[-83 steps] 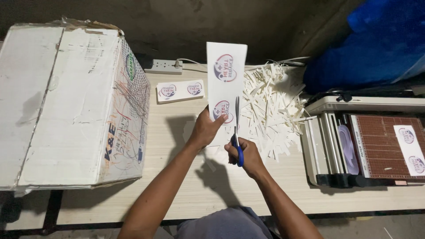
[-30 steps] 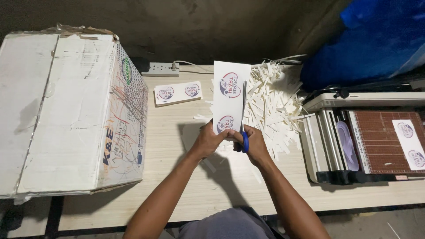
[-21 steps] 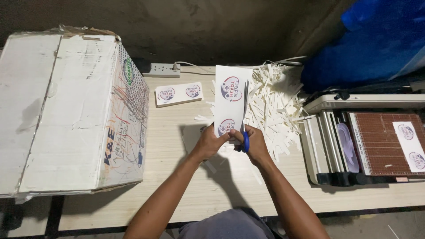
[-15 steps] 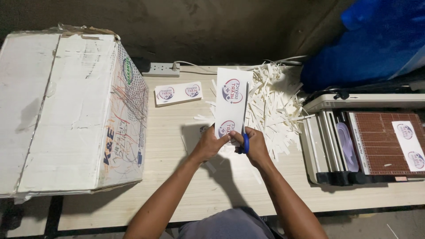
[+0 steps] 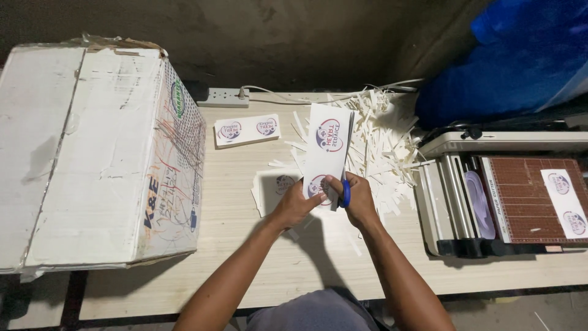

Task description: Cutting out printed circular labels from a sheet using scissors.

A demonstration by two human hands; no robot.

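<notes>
We are holding the label strip [image 5: 328,147] upright over the table [image 5: 245,245], left hand [image 5: 295,205] pinching its bottom, right hand [image 5: 358,199] gripping the scissors [image 5: 345,191] and trimming an edge, with cut labels [image 5: 247,129] and scraps [image 5: 383,135] already lying beyond.

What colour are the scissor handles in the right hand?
Blue; the scissors show best in the head view, gripped by the right hand.
</notes>
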